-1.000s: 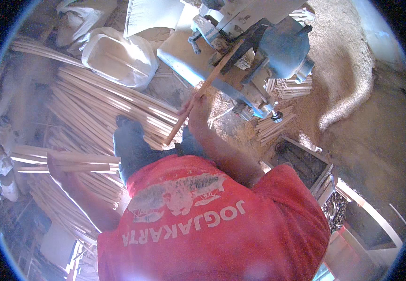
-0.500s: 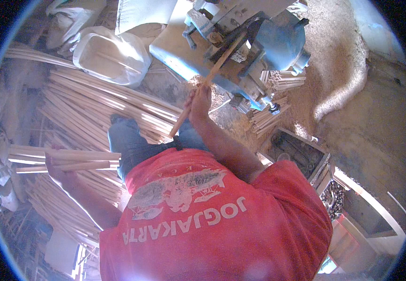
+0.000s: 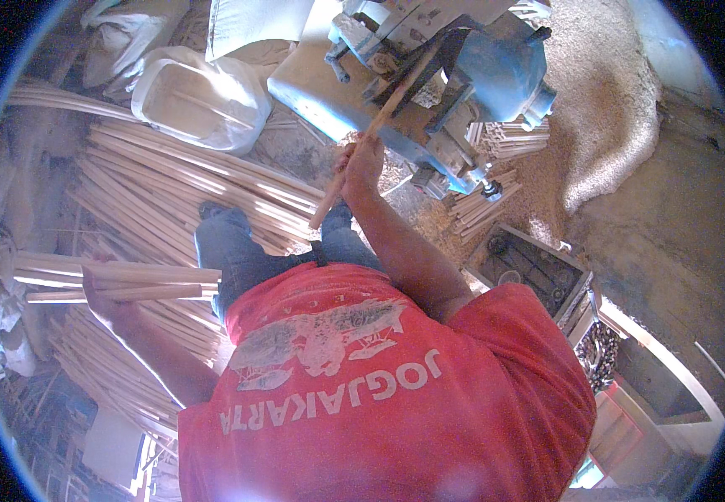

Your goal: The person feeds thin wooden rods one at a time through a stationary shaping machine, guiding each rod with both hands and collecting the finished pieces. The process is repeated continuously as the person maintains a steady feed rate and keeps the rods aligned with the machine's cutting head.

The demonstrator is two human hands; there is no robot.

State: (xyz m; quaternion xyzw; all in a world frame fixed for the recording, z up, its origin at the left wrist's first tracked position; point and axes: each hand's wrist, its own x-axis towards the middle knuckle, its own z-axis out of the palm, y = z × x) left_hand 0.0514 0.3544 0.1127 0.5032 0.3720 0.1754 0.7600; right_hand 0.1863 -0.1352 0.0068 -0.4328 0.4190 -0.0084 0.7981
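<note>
My right hand (image 3: 362,171) is closed round a long wooden stick (image 3: 390,107). Its far end runs into a blue woodworking machine (image 3: 500,71), and its near end points back toward my lap. Off to the left, my left hand (image 3: 105,294) grips a small bundle of wooden sticks (image 3: 161,274), held level beside my knee. Some fingers of that hand are hidden behind the sticks. What the stick meets inside the machine cannot be seen.
Long piles of sticks (image 3: 203,180) lie on the floor to the left. A cut-open white plastic container (image 3: 245,125) stands beyond them. Short sticks (image 3: 509,138) and heaped sawdust (image 3: 605,109) lie by the machine. An open box (image 3: 534,276) with dark parts sits at right.
My right hand has moved slightly forward, and the stick has slid farther into the machine. My left hand stays nearly in place with its bundle.
</note>
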